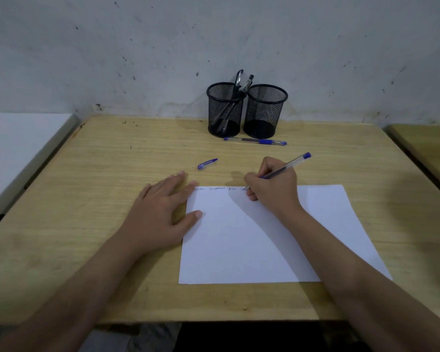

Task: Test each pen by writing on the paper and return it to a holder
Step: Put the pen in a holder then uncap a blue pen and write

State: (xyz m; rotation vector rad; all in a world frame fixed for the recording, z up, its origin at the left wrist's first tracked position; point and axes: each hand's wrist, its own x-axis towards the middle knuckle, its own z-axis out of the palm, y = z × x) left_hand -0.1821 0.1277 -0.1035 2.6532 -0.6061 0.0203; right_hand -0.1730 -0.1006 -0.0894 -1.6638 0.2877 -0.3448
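The right hand (273,189) gripped a clear blue-capped pen (285,166), tip at the white paper sheet's (239,240) far edge; the left hand (160,212), empty, lay flat, fingers spread, on its left edge.

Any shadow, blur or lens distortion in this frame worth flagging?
Head view: the right hand throws a soft shadow across the paper; the writing along its top edge is too small to read; wide-angle bowing curves the desk edges; no glare.

Right hand (272,189) grips pen (285,167) — tip on paper (239,237); left hand (160,214) flat, pinning the paper's edge.
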